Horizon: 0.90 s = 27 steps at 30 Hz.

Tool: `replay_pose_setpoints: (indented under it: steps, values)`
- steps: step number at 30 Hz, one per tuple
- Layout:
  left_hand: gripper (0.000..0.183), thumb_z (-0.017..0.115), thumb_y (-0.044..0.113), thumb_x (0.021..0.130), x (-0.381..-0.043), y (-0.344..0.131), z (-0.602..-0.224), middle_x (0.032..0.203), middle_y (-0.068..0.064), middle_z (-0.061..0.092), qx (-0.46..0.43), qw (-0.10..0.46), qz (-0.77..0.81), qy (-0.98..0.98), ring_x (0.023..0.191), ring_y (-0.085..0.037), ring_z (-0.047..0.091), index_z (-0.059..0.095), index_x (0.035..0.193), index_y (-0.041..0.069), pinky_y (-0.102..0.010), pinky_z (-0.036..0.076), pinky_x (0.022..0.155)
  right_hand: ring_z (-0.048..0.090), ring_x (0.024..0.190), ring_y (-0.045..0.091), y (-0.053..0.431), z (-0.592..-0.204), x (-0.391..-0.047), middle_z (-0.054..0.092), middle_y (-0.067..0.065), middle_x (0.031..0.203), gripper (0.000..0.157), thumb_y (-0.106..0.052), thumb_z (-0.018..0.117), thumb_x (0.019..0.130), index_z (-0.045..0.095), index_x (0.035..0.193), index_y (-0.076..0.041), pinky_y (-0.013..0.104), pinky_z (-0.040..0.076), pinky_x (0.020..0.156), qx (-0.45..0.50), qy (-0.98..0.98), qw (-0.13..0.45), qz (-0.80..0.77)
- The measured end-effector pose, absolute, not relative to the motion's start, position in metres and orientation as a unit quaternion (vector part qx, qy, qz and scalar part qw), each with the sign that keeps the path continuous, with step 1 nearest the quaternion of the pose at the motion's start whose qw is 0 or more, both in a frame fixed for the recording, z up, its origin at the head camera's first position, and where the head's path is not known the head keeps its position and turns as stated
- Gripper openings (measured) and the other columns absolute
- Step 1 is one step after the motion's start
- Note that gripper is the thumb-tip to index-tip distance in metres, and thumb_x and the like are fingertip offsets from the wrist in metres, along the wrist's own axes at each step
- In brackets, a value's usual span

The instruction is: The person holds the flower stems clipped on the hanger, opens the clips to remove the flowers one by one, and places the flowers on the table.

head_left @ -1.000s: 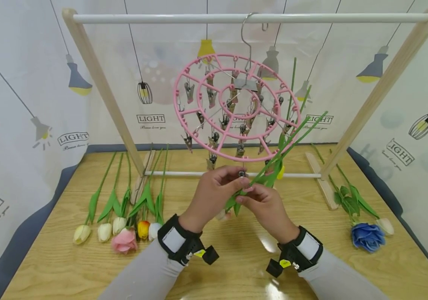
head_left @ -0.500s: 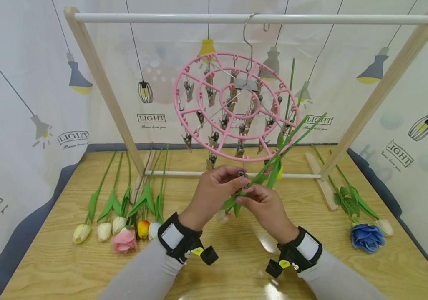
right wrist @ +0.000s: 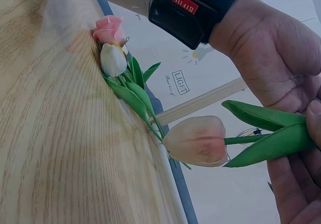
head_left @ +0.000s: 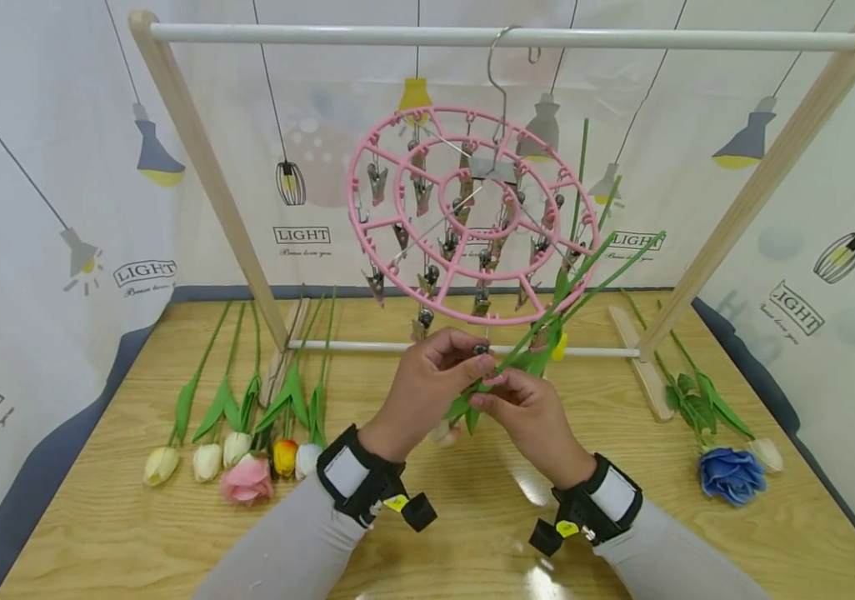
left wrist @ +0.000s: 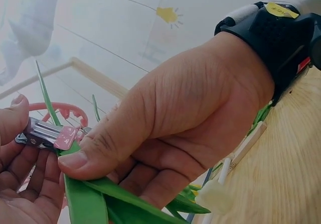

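My left hand (head_left: pixel 422 390) pinches a small metal clip (left wrist: pixel 40 132) with pink tips, which hangs from the front rim of a round pink clip hanger (head_left: pixel 352 179). Close beside it, my right hand (head_left: pixel 536 412) pinches the green stem and leaves of a pale pink-and-white tulip (right wrist: pixel 198 141). The bloom points down and the stem slants up to the right past the hanger. In the left wrist view, the clip's pink tips lie right at the green leaf (left wrist: pixel 85 199), by my right thumb. Fingers hide part of the stem.
A wooden rack with a white top bar (head_left: pixel 307 35) carries the hanger. A yellow tulip (head_left: pixel 560 347) hangs at its right. Several tulips and a pink rose (head_left: pixel 247 481) lie at left; a blue rose (head_left: pixel 731 476) and white tulip (head_left: pixel 765 455) lie at right.
Both hands stay almost in place at the clip. The tip of the longest stem has swung slightly to the right.
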<state>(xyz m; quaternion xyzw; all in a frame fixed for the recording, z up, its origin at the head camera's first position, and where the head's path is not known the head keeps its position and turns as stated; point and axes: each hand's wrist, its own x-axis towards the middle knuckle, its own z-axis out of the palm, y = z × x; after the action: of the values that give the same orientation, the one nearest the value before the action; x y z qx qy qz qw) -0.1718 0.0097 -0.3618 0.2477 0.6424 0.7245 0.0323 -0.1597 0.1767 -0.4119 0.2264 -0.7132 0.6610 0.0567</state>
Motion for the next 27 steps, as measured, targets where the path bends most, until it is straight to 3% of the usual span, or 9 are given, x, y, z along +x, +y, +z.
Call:
replay_pose_setpoints:
  steps: [4, 11, 19, 27]
  values:
    - [0.023, 0.062, 0.022, 0.089, -0.173, 0.009, -0.363, 0.100, -0.006, 0.062, 0.255, 0.028, 0.722, 0.642, 0.089, -0.026, 0.059, 0.062, 0.106, 0.007, -0.026, 0.050, 0.066, 0.063, 0.092, 0.027, 0.176, -0.412, -0.159, 0.070, 0.002, 0.096, 0.010, -0.013, 0.066, 0.086, 0.066, 0.092, -0.006, 0.028, 0.056, 0.071, 0.227, -0.717, 0.057, 0.657]
    - [0.024, 0.062, 0.024, 0.089, -0.172, 0.008, -0.363, 0.099, -0.006, 0.062, 0.261, 0.021, 0.716, 0.647, 0.086, -0.025, 0.059, 0.062, 0.105, 0.006, -0.028, 0.050, 0.065, 0.063, 0.088, 0.027, 0.176, -0.411, -0.159, 0.068, 0.015, 0.096, 0.008, -0.011, 0.065, 0.086, 0.065, 0.090, -0.004, 0.027, 0.055, 0.069, 0.227, -0.720, 0.057, 0.654]
    - [0.018, 0.061, 0.024, 0.090, -0.173, 0.008, -0.363, 0.094, -0.006, 0.061, 0.264, 0.006, 0.710, 0.653, 0.078, -0.027, 0.056, 0.062, 0.100, 0.009, -0.030, 0.046, 0.061, 0.063, 0.088, 0.027, 0.176, -0.411, -0.158, 0.068, 0.019, 0.097, 0.009, -0.009, 0.064, 0.087, 0.065, 0.092, -0.002, 0.029, 0.056, 0.069, 0.230, -0.718, 0.058, 0.655]
    - [0.014, 0.060, 0.020, 0.091, -0.169, 0.006, -0.354, 0.094, -0.008, 0.062, 0.257, -0.005, 0.709, 0.657, 0.079, -0.028, 0.056, 0.062, 0.099, 0.008, -0.038, 0.050, 0.067, 0.064, 0.090, 0.027, 0.174, -0.415, -0.159, 0.068, 0.022, 0.101, 0.013, -0.006, 0.064, 0.086, 0.067, 0.098, -0.003, 0.029, 0.057, 0.070, 0.226, -0.716, 0.058, 0.658]
